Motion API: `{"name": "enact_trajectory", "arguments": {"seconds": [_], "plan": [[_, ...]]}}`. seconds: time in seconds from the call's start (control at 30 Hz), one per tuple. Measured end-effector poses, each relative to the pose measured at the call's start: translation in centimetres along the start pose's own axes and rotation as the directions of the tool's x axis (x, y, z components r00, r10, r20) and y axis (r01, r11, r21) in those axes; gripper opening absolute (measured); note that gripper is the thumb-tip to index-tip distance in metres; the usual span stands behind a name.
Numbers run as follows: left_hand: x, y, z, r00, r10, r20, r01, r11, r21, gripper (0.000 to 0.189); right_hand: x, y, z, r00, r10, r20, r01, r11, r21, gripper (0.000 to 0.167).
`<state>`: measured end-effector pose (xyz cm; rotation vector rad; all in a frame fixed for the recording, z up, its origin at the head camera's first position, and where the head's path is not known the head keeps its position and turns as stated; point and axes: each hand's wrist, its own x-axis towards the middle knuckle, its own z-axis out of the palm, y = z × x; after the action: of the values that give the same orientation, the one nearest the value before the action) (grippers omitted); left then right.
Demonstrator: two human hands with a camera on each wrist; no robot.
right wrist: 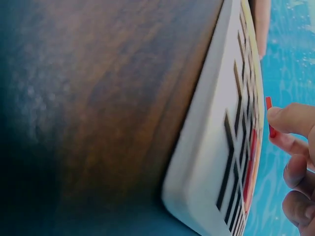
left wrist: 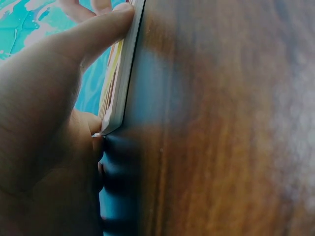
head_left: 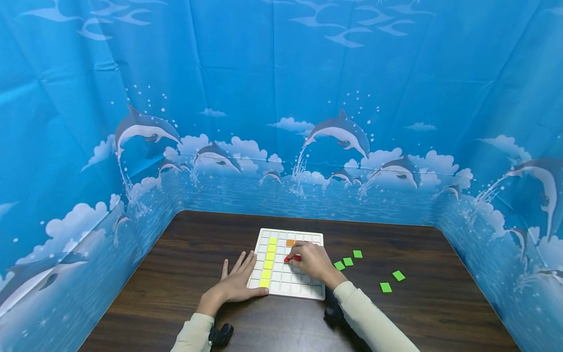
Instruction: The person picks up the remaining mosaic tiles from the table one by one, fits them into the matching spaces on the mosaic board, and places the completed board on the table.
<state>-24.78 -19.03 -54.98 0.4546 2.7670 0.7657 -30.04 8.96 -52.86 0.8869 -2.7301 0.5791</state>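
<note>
A white gridded board (head_left: 296, 286) lies on the table, with a column of several yellow square tiles (head_left: 268, 264) along its left part. An orange tile (head_left: 291, 243) sits near its far side, partly covered by my right hand (head_left: 311, 260). Between thumb and forefinger that hand pinches a small red tile (right wrist: 269, 118), held just above the board. More red (right wrist: 250, 167) shows on the board beneath it; the number of pieces there is hidden. My left hand (head_left: 237, 282) rests at the board's left edge, fingers spread and straight, thumb touching the near-left corner.
Several loose green tiles (head_left: 348, 261) lie on the dark wooden table (head_left: 193, 254) to the right of the board. A blue dolphin-print curtain (head_left: 272, 195) stands around the table's back and sides.
</note>
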Motion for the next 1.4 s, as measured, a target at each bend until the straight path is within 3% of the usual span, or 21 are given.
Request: {"name": "enact_trajectory", "arguments": {"seconds": [0.3,0.53,0.63,0.77,0.9,1.13,1.4], "plan": [[0.1,-0.2,0.3,1.0,-0.005,-0.008,0.005,0.999,0.034,0.123,0.0,0.1,0.6,0.999,0.01,0.044,-0.008,1.0,-0.03,0.007],[-0.3,0.7,-0.4,0.998,-0.051,0.022,0.05,0.996,0.069,0.118,0.1,-0.1,0.5,0.997,-0.007,0.074,0.013,0.997,-0.082,0.011],[0.1,0.0,0.3,0.998,-0.059,0.005,0.058,0.995,0.076,0.119,0.0,-0.2,0.5,0.997,-0.014,0.08,0.021,0.997,-0.079,0.013],[0.2,-0.4,0.6,0.999,-0.031,-0.016,0.032,0.999,0.035,0.123,-0.2,-0.1,0.5,0.997,-0.02,0.075,0.025,0.997,-0.071,0.015],[-0.1,0.0,0.0,1.0,-0.007,-0.008,0.007,1.0,0.016,0.123,-0.1,0.0,0.4,0.998,-0.037,0.056,0.043,0.994,-0.098,0.014],[-0.3,0.8,-0.6,0.999,-0.041,0.017,0.04,0.998,0.054,0.119,-0.2,0.0,0.3,0.996,-0.056,0.067,0.066,0.987,-0.149,0.013],[-0.3,0.4,-0.2,1.0,-0.009,-0.004,0.009,1.0,0.016,0.122,-0.8,0.1,-0.1,0.997,-0.042,0.071,0.05,0.993,-0.107,0.014]]}}
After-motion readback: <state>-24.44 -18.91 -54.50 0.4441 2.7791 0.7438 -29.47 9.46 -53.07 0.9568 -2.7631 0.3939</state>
